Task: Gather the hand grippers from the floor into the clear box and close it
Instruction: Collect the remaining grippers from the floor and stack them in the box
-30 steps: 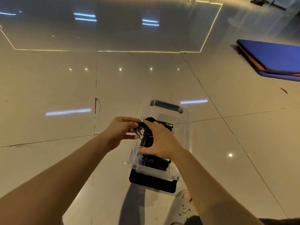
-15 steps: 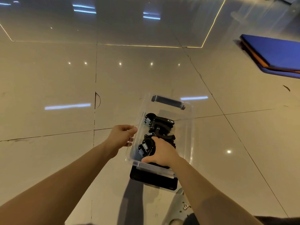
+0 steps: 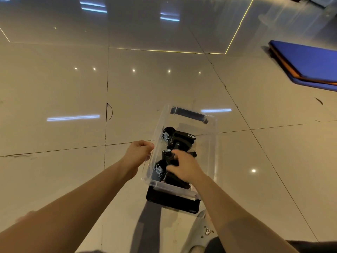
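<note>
A clear plastic box (image 3: 214,143) stands open on the tiled floor in front of me. Several black hand grippers (image 3: 179,138) with metal springs lie inside it. My right hand (image 3: 184,168) reaches into the box and its fingers close on a black hand gripper near the middle. My left hand (image 3: 139,151) holds the box's left wall at the rim. A black lid (image 3: 171,202) lies on the floor under the box's near end. A black handle (image 3: 188,115) sits at the far end.
A blue mat with an orange edge (image 3: 308,63) lies on the floor at the far right. A grey shoe (image 3: 199,232) shows at the bottom, just below the lid. Glossy tiles reflect ceiling lights all around.
The hand gripper that both hands held above the box went down into it. My left hand let go and moved to the box's left wall. My right hand stayed on the grippers.
</note>
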A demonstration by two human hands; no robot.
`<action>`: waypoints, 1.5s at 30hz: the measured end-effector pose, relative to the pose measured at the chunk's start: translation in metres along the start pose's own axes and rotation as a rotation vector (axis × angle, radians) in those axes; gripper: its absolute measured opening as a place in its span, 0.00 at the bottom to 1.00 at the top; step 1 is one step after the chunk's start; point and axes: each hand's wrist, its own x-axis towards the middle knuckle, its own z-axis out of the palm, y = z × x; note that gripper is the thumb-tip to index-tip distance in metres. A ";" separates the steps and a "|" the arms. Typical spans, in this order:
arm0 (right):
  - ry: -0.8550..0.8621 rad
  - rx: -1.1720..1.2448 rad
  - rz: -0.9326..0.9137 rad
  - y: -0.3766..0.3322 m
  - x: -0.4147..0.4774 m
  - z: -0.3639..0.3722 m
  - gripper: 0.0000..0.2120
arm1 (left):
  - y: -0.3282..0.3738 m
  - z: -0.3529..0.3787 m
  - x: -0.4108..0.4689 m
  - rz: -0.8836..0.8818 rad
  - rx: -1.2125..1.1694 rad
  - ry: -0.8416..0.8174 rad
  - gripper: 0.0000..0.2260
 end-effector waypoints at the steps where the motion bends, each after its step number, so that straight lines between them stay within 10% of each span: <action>1: 0.158 -0.009 0.015 -0.001 -0.003 -0.011 0.24 | 0.000 0.002 0.000 -0.008 -0.017 0.007 0.09; 4: 0.593 -0.172 0.187 0.006 -0.014 -0.046 0.18 | 0.002 0.004 -0.003 -0.005 -0.051 0.023 0.04; 9: 0.403 0.461 0.618 0.019 -0.021 -0.045 0.17 | -0.001 -0.008 -0.014 0.009 -0.068 0.132 0.01; 14: 0.371 0.680 0.442 -0.039 -0.011 -0.018 0.02 | -0.006 -0.078 -0.031 -0.010 -0.098 0.272 0.02; 19: 0.239 0.658 0.298 -0.132 0.008 0.017 0.13 | -0.008 -0.181 -0.061 -0.041 -0.087 0.381 0.08; 37: -0.003 0.722 0.101 -0.392 0.067 0.164 0.03 | -0.074 -0.393 -0.166 -0.011 -0.224 0.868 0.24; 41: -0.104 0.532 0.062 -0.437 0.049 0.154 0.24 | -0.067 -0.412 -0.196 -0.038 -0.265 0.818 0.25; 45: -0.006 0.403 -0.061 -0.506 0.010 0.142 0.24 | -0.041 -0.429 -0.243 0.009 -0.281 0.868 0.23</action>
